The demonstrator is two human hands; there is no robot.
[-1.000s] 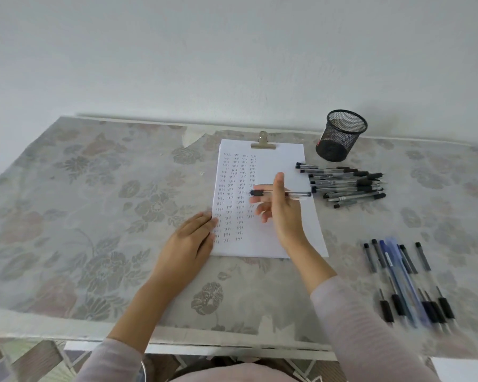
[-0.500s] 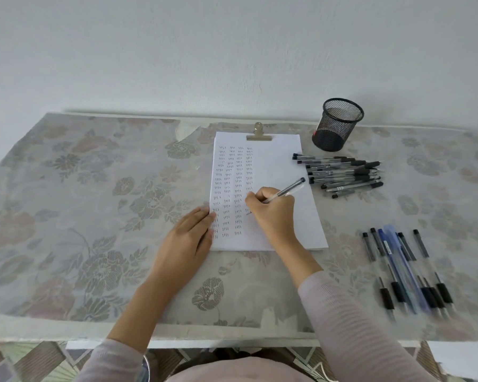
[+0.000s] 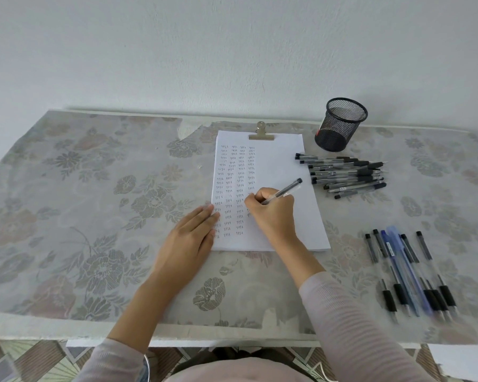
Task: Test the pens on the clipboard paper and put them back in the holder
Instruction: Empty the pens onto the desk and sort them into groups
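Firstly, bench: grey floral-patterned covering, torn at the far edge, set against a plain white wall; patterned floor tiles below the near edge.
Paper: white sheet under a brass clip, columns of small marks too small to read; board beneath hidden.
Right grip: clenched round a clear-barrelled pen with black end, over the sheet's middle; tip hard to make out under the fingers.
Left grip: released, flat fingers pressing the sheet's left edge.
Holder: black wire-mesh cup, upright, beyond the sheet's far right corner; contents unclear.
Loose pens: heap just right of the sheet, near the holder; separate row at near right, near ends blurred.
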